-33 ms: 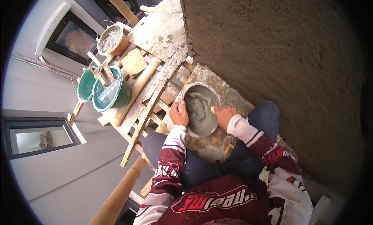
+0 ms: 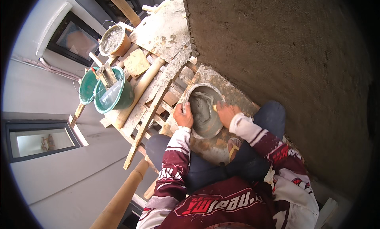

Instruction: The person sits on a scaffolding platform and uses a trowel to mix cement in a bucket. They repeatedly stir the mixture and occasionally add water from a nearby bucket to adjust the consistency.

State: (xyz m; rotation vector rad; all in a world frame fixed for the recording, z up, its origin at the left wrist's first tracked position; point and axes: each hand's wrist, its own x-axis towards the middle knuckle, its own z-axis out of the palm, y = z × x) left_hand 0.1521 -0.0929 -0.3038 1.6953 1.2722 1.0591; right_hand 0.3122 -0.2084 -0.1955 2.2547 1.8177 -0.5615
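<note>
A rough plank scaffold platform [image 2: 170, 79] stands between a grey-painted house wall [image 2: 55, 98] and a broad brown rendered wall [image 2: 277, 51]. The fingers of the left hand [image 2: 183, 115] are closed on the left rim of the mortar bucket [image 2: 208, 133], thumb uppermost. The fingers of the right hand [image 2: 228, 113] are curled tightly around a pale yellow tool handle [image 2: 215, 108] at the bucket's right side; what the tool's far end looks like cannot be made out. Thick grey mortar [image 2: 204, 106] lies inside the bucket, ridged and smeared up its wall. The bucket sits on a stained board [image 2: 204, 149], in front of the person's bent knees, with a sandalled foot [image 2: 233, 145] just below and right of it. Left of the bucket, past a bamboo pole [image 2: 142, 90], are two green pails [image 2: 118, 102], with a flat-bladed tool [image 2: 106, 75] propped across them; farther up-left is an orange bucket [image 2: 122, 49] filled with grey material.

Working the mix well would probably mean bracing the rim firmly, scraping along the wall and bottom, and folding toward the middle without slopping over.

The maroon-and-white top [image 2: 225, 205] carries large white and red lettering; no label is legible on the bucket.
</note>
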